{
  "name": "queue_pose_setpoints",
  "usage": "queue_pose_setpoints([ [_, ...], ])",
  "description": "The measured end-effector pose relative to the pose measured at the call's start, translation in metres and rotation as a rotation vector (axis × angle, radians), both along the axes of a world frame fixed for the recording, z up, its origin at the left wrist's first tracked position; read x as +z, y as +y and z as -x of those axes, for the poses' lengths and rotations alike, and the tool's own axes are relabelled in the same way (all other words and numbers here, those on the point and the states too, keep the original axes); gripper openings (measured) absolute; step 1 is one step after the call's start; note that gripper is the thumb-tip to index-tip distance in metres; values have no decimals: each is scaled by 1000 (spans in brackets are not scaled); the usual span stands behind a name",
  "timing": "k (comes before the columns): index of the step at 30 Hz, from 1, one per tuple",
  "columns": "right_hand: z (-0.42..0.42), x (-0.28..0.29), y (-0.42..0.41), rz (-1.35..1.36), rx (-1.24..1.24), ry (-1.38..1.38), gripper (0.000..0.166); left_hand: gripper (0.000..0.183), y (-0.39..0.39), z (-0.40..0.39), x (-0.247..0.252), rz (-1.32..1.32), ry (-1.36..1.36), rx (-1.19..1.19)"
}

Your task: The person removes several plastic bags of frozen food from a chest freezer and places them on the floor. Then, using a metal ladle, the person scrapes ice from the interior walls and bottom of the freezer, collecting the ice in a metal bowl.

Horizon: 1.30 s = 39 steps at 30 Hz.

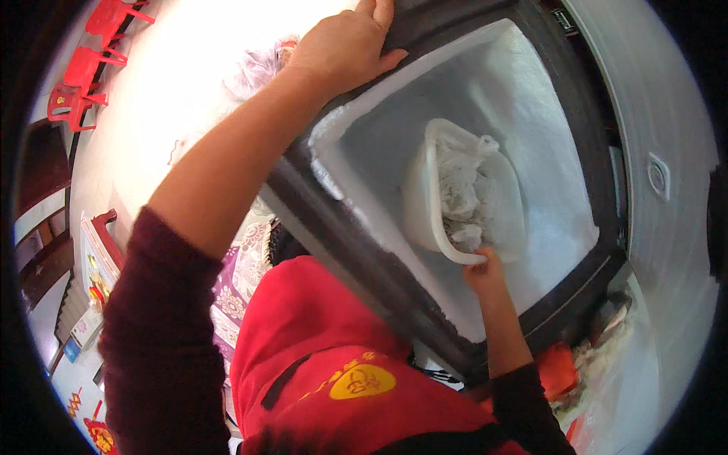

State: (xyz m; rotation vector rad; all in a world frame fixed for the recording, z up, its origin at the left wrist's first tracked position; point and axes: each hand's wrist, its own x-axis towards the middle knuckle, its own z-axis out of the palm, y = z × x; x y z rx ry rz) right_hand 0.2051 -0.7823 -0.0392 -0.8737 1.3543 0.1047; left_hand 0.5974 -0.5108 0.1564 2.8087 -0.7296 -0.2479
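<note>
A chest freezer with a dark rim (364, 239) and frosted white inner walls (546, 148) stands before me, its inside exposed. Down in it sits a tilted white plastic tub (429, 187). Several whitish, frosty plastic bags (458, 182) lie in the tub; their contents cannot be made out. My right hand (484, 270) reaches in and grips the tub's near rim. At the top of the view, my left hand (347, 48) rests on the freezer's far-left edge, thumb spread from the fingers. Its fingertips are partly cut off by the frame.
A grey panel with an oval fitting (658, 176) rises at the right. Plastic bags and an orange-red item (557, 369) lie by the freezer's near right corner. Red plastic chairs (85, 65) line the far left. Another plastic bag (253, 71) sits beyond my left forearm.
</note>
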Motion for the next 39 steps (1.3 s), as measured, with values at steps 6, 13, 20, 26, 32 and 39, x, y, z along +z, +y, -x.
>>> queue_pose_setpoints([
  [6, -42, 184, 58, -160, -422, 19, 22, 67, 6, -7, -47, 146, -243, -112],
  [13, 9, 303, 117, 520, 627, -345, 43, 66, 27, -12, -35, 339, -132, -132],
  [20, -47, 381, 178, 193, 47, -271, 43, 62, 139, 78, 76, 1157, 672, -52],
  [26, -151, 372, 255, 384, 381, -397, 47, 74, 267, 178, 90, 1420, 1044, 318],
  [32, -245, 303, 345, 355, 890, -470, 26, 43, 323, 205, 47, 1828, 1132, 1266],
  [39, -303, 217, 464, 184, 1236, -299, 18, 46, 390, 253, -44, 1949, 808, 1718],
])
